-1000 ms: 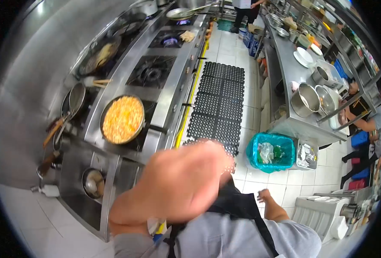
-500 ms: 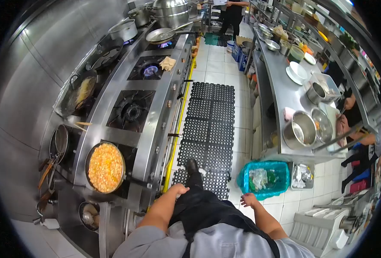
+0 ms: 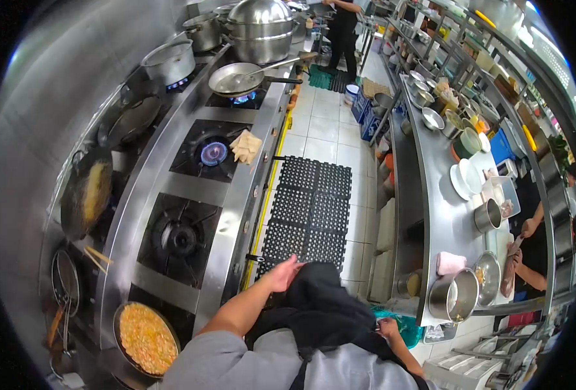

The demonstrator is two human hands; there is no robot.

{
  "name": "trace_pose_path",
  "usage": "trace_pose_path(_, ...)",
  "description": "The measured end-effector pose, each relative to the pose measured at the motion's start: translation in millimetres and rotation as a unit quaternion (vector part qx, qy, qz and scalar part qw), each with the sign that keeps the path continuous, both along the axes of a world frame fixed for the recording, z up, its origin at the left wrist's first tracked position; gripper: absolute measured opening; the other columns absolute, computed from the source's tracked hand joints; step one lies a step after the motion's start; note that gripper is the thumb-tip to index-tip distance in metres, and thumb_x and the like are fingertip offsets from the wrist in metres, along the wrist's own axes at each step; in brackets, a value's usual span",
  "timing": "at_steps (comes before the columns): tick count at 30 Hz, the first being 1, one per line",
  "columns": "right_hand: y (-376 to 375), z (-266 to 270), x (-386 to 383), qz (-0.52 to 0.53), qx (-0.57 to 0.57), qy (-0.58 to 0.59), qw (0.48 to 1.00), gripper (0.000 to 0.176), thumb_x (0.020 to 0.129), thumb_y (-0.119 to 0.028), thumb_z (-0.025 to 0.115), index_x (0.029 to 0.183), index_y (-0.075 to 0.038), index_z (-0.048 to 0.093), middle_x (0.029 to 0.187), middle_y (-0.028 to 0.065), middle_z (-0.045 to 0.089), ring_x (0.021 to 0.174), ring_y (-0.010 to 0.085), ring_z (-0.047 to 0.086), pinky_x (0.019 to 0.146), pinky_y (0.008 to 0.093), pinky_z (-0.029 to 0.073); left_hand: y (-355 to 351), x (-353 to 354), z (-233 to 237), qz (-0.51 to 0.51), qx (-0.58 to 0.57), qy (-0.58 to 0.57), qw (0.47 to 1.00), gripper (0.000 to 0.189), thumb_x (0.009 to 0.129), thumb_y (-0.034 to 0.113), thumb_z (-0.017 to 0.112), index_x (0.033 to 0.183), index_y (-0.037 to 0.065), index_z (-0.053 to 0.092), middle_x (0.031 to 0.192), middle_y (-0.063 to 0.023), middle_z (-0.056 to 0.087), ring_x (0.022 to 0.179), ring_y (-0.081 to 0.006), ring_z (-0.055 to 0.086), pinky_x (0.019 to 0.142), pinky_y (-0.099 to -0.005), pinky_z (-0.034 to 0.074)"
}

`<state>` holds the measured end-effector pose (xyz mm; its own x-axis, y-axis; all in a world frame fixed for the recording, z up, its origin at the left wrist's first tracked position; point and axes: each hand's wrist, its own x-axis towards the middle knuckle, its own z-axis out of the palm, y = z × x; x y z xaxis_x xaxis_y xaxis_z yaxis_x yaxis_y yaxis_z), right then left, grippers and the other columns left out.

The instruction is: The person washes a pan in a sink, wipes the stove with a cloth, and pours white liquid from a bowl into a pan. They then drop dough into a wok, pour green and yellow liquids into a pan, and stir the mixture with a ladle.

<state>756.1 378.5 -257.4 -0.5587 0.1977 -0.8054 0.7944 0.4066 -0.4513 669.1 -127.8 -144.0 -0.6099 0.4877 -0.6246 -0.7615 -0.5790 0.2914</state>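
Observation:
My left hand point(image 3: 282, 274) is held out in front of my dark apron point(image 3: 320, 296), beside the stove edge, with fingers loosely extended and nothing in it. Low on the other side, my right hand point(image 3: 386, 327) hangs near the green-lined bin point(image 3: 410, 330), its fingers loosely bent and partly against the apron, with no object visible in it. A pan of orange and white chopped food point(image 3: 147, 338) sits on the stove at the lower left. Farther along, a folded cloth point(image 3: 245, 147) lies beside a lit burner point(image 3: 214, 154).
A frying pan point(image 3: 237, 79) is over a flame, its handle jutting toward the aisle. Black matting point(image 3: 307, 218) covers the aisle floor. Pots and bowls stand on the steel counter point(image 3: 440, 224) at right. One person point(image 3: 343, 39) stands ahead; another's hands point(image 3: 525, 260) work across the counter.
The view has moved forward along the aisle, so stove and counter items appear lower. My left hand has risen in view; my right hand is lower, and the apron now hides much of the bin.

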Motion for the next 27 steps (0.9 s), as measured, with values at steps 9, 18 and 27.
trace_pose_path(9,-34.1,-20.5,-240.7,0.156,-0.09,0.099,0.979,0.022,0.088,-0.023,0.058,0.087,-0.002,0.063,0.068,0.0072,0.063,0.06,0.023,0.064,0.056,0.0432,0.052,-0.4,-213.4,61.8,-0.024,0.064,0.239,0.969,0.039,0.089,0.016,0.064,0.122,-0.004,0.058,0.118,-0.0133,0.064,0.109,-0.0248,0.061,0.096,-0.0379,0.047)
trace_pose_path(18,-139.3,47.5,-669.0,0.305,-0.117,0.373,0.869,0.031,0.097,-0.027,0.052,0.078,-0.003,0.059,0.065,0.0032,0.058,0.056,0.0126,0.053,0.052,0.029,0.043,-30.5,-325.4,224.5,0.039,0.033,0.289,0.956,0.04,0.095,0.021,0.057,0.125,-0.005,0.055,0.115,-0.0083,0.065,0.104,-0.0151,0.059,0.094,-0.0314,0.046)
trace_pose_path(27,-408.8,214.8,-888.4,0.454,-0.156,0.313,0.819,0.028,0.098,-0.021,0.054,0.116,0.0,0.058,0.1,0.0086,0.068,0.077,0.0141,0.063,0.071,0.0273,0.051,-68.8,-410.6,178.0,0.325,0.04,0.707,0.627,0.062,0.101,0.039,0.022,0.128,-0.008,0.052,0.126,-0.028,0.055,0.122,-0.0418,0.051,0.1,-0.057,0.032)
